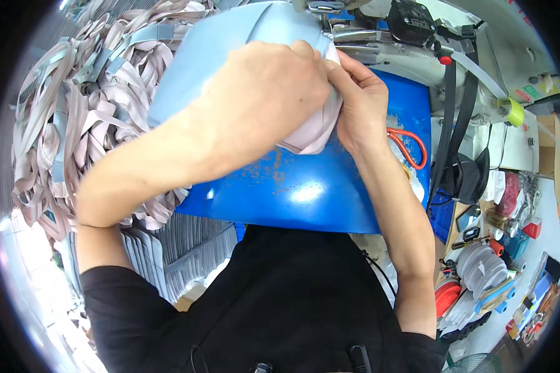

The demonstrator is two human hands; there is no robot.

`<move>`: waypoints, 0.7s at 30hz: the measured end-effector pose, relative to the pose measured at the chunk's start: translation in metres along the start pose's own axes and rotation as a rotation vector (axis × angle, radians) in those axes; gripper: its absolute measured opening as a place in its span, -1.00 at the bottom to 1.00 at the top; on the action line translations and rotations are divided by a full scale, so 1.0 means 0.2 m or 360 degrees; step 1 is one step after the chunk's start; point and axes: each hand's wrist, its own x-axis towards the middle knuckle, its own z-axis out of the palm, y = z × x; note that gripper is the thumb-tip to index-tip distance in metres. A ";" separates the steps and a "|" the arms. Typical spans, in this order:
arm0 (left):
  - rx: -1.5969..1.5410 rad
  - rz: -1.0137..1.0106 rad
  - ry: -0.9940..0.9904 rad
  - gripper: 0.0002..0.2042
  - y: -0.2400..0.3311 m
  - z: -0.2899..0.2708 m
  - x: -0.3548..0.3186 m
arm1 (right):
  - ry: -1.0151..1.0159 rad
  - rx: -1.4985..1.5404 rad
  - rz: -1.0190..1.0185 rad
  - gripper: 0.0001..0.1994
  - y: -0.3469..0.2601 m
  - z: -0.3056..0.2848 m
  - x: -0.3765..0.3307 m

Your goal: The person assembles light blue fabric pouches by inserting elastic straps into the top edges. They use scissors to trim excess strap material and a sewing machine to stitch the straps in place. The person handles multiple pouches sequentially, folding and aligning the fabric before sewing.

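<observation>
Blue covered the work surface (348, 208), glossy under a bright patch of glare, with its finish worn to brownish marks near the middle. Red-handled scissors (424, 152) lay at its right side, close to the right forearm. Beyond the far right corner stood a pale machine (510, 37) with metal parts, a black box (410, 22) and a yellow-green roll (514, 112).

On the left, pinkish and grey-blue strips (81, 118) hung in a tangled heap, above stacked grey panels (193, 255). Along the right side of the room were white discs (482, 264), a red disc (447, 297) and a cardboard box (546, 137).

Small green and red stickers (529, 93) marked the machine, their print too small to make out.

Pale blue fabric (193, 68) with a pink edge (311, 133) lay over the far part of the surface, beneath the hands. The left hand (274, 87) was closed, its fingertips gathered at the fabric's edge; the right hand (364, 105) pinched that same edge between thumb and bent fingers, just beside the left.
</observation>
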 end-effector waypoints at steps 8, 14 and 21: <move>-0.0371 -0.0372 0.0238 -0.69 0.14 0.11 0.16 | -0.0039 -0.0137 -0.0021 -0.67 0.01 -0.01 0.01; -0.0894 -0.0419 0.0365 -0.67 0.06 0.12 -0.02 | -0.0045 -0.1227 -0.0435 -0.63 -0.09 -0.03 -0.11; -0.0904 -0.0308 0.0650 -0.54 0.26 0.21 -0.21 | -0.0058 -0.1281 -0.0419 -0.67 -0.03 -0.17 -0.29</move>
